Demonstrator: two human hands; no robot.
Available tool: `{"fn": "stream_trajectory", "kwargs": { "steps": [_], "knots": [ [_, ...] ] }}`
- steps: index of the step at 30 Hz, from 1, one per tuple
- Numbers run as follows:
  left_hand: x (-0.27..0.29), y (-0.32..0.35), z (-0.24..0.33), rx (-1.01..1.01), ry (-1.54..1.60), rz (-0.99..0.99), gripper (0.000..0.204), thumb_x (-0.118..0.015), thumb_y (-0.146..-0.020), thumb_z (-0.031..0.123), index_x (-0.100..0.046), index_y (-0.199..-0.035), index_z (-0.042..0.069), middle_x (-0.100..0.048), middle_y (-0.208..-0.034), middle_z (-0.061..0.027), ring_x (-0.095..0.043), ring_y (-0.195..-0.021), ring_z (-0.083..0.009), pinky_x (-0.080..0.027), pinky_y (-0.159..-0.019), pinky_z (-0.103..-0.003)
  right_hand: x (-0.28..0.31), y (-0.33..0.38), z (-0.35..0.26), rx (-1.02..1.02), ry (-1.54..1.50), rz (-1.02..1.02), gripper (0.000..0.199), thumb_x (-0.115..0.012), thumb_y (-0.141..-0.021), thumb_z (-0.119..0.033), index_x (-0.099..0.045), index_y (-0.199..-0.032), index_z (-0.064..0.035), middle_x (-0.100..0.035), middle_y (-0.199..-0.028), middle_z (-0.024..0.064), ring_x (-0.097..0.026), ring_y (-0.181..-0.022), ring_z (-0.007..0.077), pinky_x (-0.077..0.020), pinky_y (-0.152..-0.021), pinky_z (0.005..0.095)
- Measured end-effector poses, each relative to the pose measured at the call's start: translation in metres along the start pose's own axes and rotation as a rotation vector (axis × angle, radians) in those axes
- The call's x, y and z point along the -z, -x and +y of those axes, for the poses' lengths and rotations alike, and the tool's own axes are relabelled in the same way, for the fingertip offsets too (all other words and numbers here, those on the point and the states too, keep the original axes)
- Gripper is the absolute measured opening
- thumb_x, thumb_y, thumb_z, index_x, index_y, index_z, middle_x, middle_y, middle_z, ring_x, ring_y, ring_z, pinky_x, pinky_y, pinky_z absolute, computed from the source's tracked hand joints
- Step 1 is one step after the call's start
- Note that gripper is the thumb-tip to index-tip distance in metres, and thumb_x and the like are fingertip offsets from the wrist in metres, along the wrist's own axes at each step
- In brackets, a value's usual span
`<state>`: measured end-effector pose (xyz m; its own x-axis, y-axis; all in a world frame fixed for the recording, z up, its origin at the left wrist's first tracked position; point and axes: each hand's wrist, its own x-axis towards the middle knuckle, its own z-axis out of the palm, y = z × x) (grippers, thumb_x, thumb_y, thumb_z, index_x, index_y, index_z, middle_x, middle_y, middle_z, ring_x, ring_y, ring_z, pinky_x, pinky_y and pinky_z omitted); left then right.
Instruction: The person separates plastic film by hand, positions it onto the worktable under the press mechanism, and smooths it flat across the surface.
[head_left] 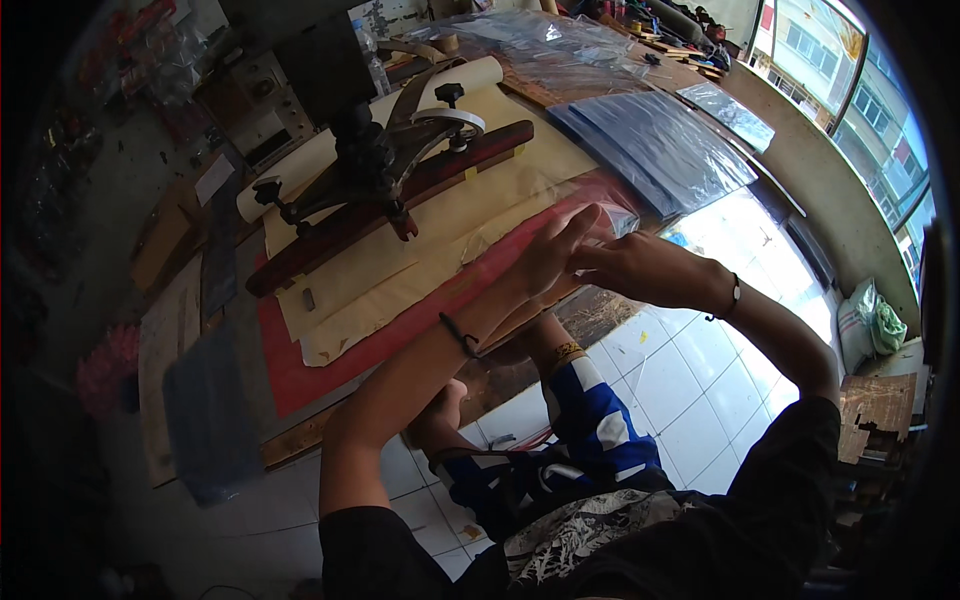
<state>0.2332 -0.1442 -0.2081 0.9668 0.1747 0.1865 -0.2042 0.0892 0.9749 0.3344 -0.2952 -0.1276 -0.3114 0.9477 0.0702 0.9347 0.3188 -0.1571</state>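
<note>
My left hand [552, 258] and my right hand [648, 268] meet over the near right edge of the workbench. The left thumb points up and away; the rest of its fingers are mostly hidden. Bent inward, the right fingers press together against the left hand. A bit of shiny clear plastic [624, 221] shows just beyond them, but whether either hand grips it cannot be made out. Beneath and left of the hands lie a red sheet [284, 372] and a cream sheet [335, 335]. A black metal press head [368, 165] with a dark red bar [330, 252] stands over these sheets.
A stack of blue-tinted clear sheets [650, 140] lies at the back right, with clear film [540, 40] behind. A cream roll [480, 75] is beyond the bar. A dark translucent sheet [210, 420] overhangs the near left edge. White tiled floor [705, 385] is below; sacks [868, 322] stand right.
</note>
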Motion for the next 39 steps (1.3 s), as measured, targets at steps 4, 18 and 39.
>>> {"fn": "stream_trajectory", "kwargs": {
  "steps": [4,18,39],
  "knots": [
    [0.009,-0.010,-0.015,0.023,-0.032,0.141,0.040,-0.047,-0.104,0.016,-0.045,-0.141,0.001,-0.067,-0.112,-0.0148,-0.069,-0.086,-0.0149,-0.057,-0.067,-0.024,-0.011,0.011,0.010,-0.073,-0.302,0.060,0.025,-0.057,-0.100,-0.015,-0.061,-0.121,-0.0018,-0.071,-0.106,0.0142,-0.072,-0.096,0.0294,-0.0577,-0.086,0.0389],
    [0.003,0.035,0.039,0.125,-0.106,0.130,0.083,-0.047,-0.099,0.007,0.009,-0.157,0.025,-0.069,-0.103,-0.0253,-0.072,-0.069,-0.0255,-0.061,-0.059,-0.035,-0.171,0.109,0.046,-0.918,-0.573,1.147,0.063,-0.068,-0.096,-0.029,-0.038,-0.147,-0.0051,-0.055,-0.134,0.0168,-0.056,-0.118,0.0255,-0.0497,-0.091,0.0379],
    [-0.062,0.285,0.017,-0.017,-0.094,1.186,0.066,-0.055,-0.102,0.018,-0.019,-0.156,0.005,-0.065,-0.080,-0.0155,-0.062,-0.049,-0.0160,-0.051,-0.040,-0.030,-0.149,0.047,-0.047,-0.550,-1.337,0.657,0.040,-0.066,-0.097,-0.018,-0.054,-0.128,0.0040,-0.071,-0.082,0.0091,-0.050,-0.047,0.0043,-0.0341,-0.040,0.0202]
  ]
}}
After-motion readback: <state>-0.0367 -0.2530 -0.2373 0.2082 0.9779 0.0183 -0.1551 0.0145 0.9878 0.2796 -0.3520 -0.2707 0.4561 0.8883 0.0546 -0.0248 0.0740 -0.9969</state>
